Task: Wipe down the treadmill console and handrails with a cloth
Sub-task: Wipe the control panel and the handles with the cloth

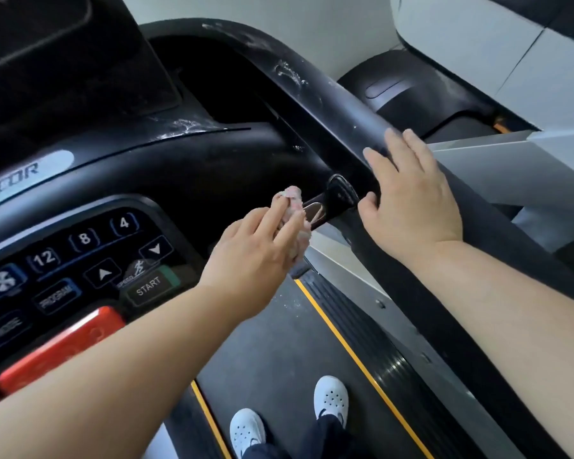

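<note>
Pink crumpled cloth (294, 213) is bunched in the left hand (256, 256). The fingers curl round it and hold it right against a short shiny black grip bar (325, 202). Nearest, white holey rubber shoes (331, 397) stand on the dark flat treadmill belt (279, 342). Next comes the smooth black console (179, 167) with its glossy red stop bar (60, 346). The right hand (411, 207) lies flat, fingers spread, on the thick black handrail (328, 104), which is smeared white higher up. A pale grey wall (246, 8) is behind.
</note>
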A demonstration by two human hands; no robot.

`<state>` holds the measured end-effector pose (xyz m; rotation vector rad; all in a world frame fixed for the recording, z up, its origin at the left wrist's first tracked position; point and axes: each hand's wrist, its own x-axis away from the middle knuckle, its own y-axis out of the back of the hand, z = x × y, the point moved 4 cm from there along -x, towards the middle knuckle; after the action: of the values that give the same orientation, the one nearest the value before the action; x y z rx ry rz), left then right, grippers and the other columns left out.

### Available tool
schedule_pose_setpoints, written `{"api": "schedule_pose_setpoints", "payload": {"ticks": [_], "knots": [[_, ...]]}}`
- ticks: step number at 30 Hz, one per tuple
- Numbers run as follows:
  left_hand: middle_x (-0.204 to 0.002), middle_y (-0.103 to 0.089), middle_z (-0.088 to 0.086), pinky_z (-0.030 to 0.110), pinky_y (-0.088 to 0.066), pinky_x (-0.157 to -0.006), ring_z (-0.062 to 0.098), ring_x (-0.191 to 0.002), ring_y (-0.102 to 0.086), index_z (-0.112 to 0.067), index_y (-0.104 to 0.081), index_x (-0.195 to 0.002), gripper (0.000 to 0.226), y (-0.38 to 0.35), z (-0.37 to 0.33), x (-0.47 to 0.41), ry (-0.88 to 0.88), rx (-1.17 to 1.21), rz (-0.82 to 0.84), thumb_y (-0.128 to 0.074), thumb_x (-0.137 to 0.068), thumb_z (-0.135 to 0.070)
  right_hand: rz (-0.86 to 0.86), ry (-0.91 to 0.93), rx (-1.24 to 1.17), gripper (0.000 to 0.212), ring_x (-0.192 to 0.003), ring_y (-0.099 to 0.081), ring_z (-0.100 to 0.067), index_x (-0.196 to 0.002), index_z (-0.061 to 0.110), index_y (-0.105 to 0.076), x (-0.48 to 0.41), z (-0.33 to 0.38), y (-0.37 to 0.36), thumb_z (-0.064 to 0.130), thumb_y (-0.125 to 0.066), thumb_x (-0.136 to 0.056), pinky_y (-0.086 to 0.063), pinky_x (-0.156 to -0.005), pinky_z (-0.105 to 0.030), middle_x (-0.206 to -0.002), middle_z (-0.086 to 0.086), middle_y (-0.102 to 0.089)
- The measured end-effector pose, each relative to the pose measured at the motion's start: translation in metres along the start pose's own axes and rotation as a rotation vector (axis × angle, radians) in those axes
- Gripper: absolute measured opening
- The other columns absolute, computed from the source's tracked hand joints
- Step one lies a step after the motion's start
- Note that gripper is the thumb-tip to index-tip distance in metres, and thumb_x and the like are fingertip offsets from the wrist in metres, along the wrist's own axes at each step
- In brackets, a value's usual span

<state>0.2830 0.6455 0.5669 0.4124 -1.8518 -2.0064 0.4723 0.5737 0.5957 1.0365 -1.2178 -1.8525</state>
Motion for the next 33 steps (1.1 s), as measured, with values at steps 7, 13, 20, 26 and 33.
{"api": "schedule_pose_setpoints", "payload": {"ticks": [7,13,20,26,33], "knots": [[-0.136,-0.055,-0.006,0.007,-0.021,-0.105,0.005,-0.128,-0.04,-0.022,-0.062,-0.125,0.05,0.042,0.022,0.013,0.225,0.662,-0.167,-0.04,-0.081,-0.012,0.032,-0.062,-0.664,0.043,-0.106,-0.052,-0.008,-0.134,0.051,-0.041,0.054,0.085,-0.023,0.047,-0.041,-0.092,-0.046,-0.085,-0.024,-0.131,0.011,-0.045],[-0.09,-0.073,0.002,0.035,-0.047,-0.089,0.029,-0.088,-0.064,-0.019,-0.069,-0.101,0.028,0.049,0.048,0.018,0.134,0.225,-0.025,-0.058,-0.078,-0.008,0.094,0.075,-0.362,0.038,-0.143,-0.027,-0.021,-0.136,0.031,-0.051,0.037,0.078,-0.069,0.036,-0.04,-0.101,-0.026,-0.112,-0.041,-0.154,0.006,-0.032],[-0.085,-0.069,0.002,0.035,-0.039,-0.096,0.025,-0.085,-0.063,-0.016,-0.06,-0.094,0.029,0.033,0.048,0.02,-0.004,-0.02,0.146,-0.036,-0.096,-0.032,-0.113,-0.215,-0.687,0.033,-0.147,-0.018,-0.021,-0.127,0.008,-0.06,0.043,0.092,-0.079,0.016,-0.041,-0.101,-0.027,-0.116,-0.036,-0.158,-0.006,-0.024],[-0.091,-0.07,-0.002,0.024,-0.021,-0.111,0.017,-0.097,-0.064,-0.02,-0.056,-0.109,0.032,0.03,0.054,0.021,-0.099,-0.075,0.229,-0.037,-0.096,-0.043,-0.199,-0.295,-0.826,0.046,-0.146,-0.02,-0.024,-0.144,0.009,-0.04,0.075,0.125,-0.083,0.025,-0.041,-0.101,-0.034,-0.112,-0.038,-0.158,-0.008,-0.011],[-0.084,-0.068,-0.006,0.024,-0.01,-0.113,0.012,-0.093,-0.064,-0.024,-0.05,-0.118,0.039,0.03,0.052,0.022,-0.076,-0.092,0.238,-0.034,-0.094,-0.051,-0.148,-0.833,-1.139,0.057,-0.147,-0.012,-0.011,-0.153,0.022,-0.017,0.072,0.149,-0.076,0.022,-0.042,-0.101,-0.015,-0.104,-0.004,-0.162,0.004,0.0]]}}
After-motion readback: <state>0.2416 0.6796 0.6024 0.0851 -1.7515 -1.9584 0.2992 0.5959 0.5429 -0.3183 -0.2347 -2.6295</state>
